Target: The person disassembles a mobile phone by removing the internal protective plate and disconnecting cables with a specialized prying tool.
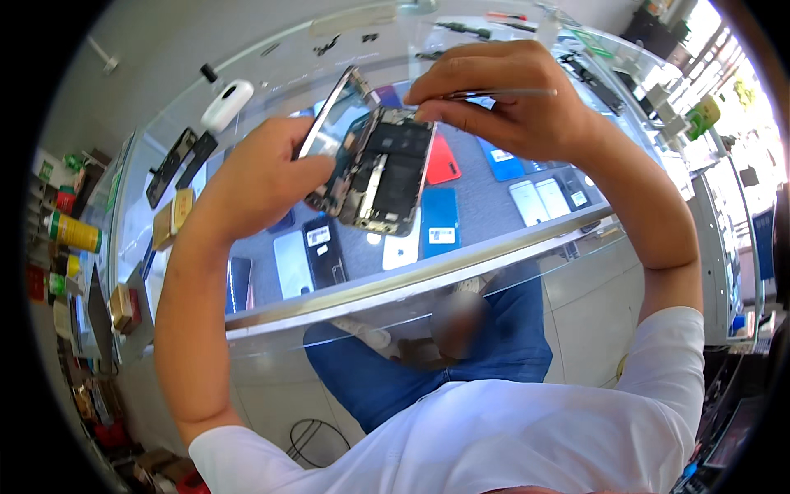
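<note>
Clear glass-topped surface [288, 78], metal strip [461, 263] along near edge. On the glass, left edge: black frame piece [156, 191], black flat part [197, 160] beside it, small yellow box [183, 209] nearer the near left corner. Toward far left corner: white rounded device [228, 105]. By far edge: small dark bits [327, 44], dark slim tool [462, 30], red-ended tool [506, 16]. Toward far right corner: long black part [594, 85]. Seen through the glass, grey-blue shelf [481, 216] carries phones: red one [443, 160] mid, blue labelled one [440, 218] nearer near edge, black one [326, 253] left of it, two pale ones [528, 203] toward right.
</note>
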